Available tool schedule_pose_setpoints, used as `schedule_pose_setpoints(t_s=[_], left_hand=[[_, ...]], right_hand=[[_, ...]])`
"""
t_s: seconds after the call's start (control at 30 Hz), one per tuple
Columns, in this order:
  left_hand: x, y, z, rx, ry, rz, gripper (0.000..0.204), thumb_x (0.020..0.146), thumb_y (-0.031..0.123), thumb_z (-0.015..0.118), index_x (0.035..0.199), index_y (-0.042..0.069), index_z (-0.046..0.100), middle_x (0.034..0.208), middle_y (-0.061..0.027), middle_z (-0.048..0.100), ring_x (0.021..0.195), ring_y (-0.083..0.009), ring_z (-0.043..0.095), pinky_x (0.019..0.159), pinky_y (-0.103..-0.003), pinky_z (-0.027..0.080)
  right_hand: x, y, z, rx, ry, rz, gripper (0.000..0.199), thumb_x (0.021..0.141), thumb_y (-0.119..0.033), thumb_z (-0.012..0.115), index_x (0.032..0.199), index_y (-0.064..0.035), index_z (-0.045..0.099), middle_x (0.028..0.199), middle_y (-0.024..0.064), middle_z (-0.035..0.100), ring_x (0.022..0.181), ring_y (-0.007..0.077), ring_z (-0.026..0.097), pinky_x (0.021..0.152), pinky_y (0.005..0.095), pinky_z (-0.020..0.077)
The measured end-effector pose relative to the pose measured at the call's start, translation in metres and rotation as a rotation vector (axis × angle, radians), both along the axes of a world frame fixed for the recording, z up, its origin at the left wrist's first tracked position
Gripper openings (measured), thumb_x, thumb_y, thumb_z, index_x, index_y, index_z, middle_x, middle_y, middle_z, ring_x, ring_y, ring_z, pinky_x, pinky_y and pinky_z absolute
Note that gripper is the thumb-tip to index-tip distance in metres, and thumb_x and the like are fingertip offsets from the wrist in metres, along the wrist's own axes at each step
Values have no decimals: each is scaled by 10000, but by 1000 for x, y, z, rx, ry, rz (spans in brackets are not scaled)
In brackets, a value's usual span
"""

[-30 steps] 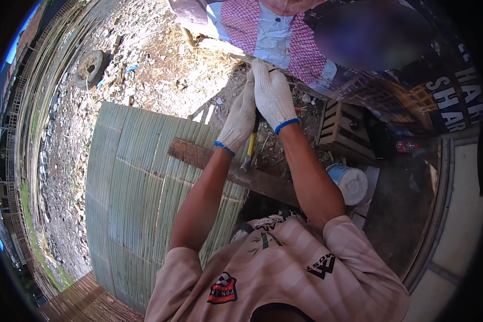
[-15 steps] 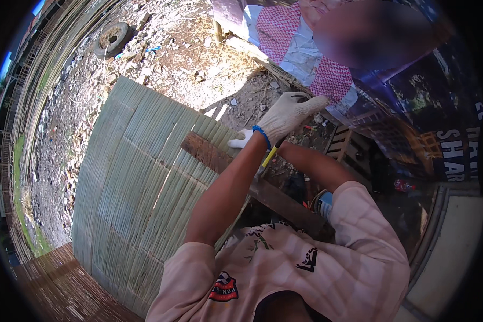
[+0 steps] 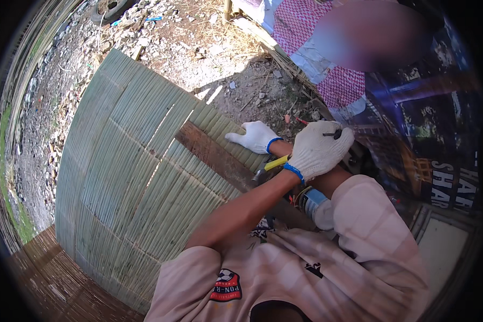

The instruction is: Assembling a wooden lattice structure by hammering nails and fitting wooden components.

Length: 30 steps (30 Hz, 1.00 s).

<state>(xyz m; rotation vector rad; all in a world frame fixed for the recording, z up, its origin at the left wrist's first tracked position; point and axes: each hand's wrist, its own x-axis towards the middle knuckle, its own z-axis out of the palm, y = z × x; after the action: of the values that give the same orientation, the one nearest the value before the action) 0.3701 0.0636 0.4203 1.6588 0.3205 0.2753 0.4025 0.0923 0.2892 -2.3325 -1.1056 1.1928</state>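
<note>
My left hand, in a white knit glove with a blue cuff, is closed around the black and yellow handle of a hammer. Its grey metal end points down and left, close to a dark wooden board. The left forearm crosses over the right one. My right hand, gloved alike, rests at the edge of a pale green split-bamboo mat. Its thumb lies over the slats; the other fingers are partly hidden. The board lies on the mat, and one end disappears under my left forearm.
A printed banner hangs at the right. A container with a blue and white side stands beside my right arm. Brown slatted matting lies at the lower left. Rubble ground and an old tyre are beyond the mat.
My left hand has come nearer and to the right with the hammer in it. More of my right hand shows at the mat's edge. The whole view has shifted a little.
</note>
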Motion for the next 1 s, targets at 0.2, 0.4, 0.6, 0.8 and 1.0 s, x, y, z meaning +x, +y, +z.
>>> schedule_pose_setpoints(t_s=[0.2, 0.4, 0.6, 0.8, 1.0], left_hand=[[6, 11, 5, -223, 33, -73, 337, 959, 343, 667, 986, 18, 751, 818, -102, 737, 747, -234, 694, 720, -388, 522], [-11, -10, 14, -41, -62, 35, 384, 914, 387, 606, 762, 45, 694, 768, -194, 685, 786, -434, 674, 723, -501, 534], [-5, -11, 4, -31, 0, -12, 326, 959, 352, 653, 933, 38, 734, 790, -153, 711, 768, -322, 708, 757, -405, 531], [-23, -18, 15, -179, -84, -68, 312, 961, 324, 628, 905, 36, 736, 775, -147, 707, 758, -351, 701, 729, -418, 534], [-17, -23, 3, -132, -32, -41, 293, 963, 303, 648, 941, 22, 729, 750, -114, 700, 722, -244, 690, 683, -360, 525]], right_hand=[[4, 1, -1, -42, -28, 41, 951, 847, -791, 591, 1110, 116, 705, 1083, 339, 710, 1064, 446, 701, 959, 474, 530], [-1, -6, -7, -8, -24, 16, 841, 865, -738, 633, 1156, 46, 722, 1058, 312, 725, 1039, 432, 712, 930, 461, 539], [-2, -10, 3, 21, 12, -3, 892, 845, -769, 621, 1114, 75, 729, 1070, 308, 727, 1036, 433, 712, 925, 465, 540], [-10, -17, 2, -30, 46, 9, 891, 836, -772, 627, 1096, 74, 730, 1063, 311, 725, 1033, 429, 714, 918, 459, 545], [0, -13, -8, 44, 0, -6, 910, 827, -792, 610, 1082, 71, 743, 1031, 310, 733, 1012, 434, 721, 907, 473, 551]])
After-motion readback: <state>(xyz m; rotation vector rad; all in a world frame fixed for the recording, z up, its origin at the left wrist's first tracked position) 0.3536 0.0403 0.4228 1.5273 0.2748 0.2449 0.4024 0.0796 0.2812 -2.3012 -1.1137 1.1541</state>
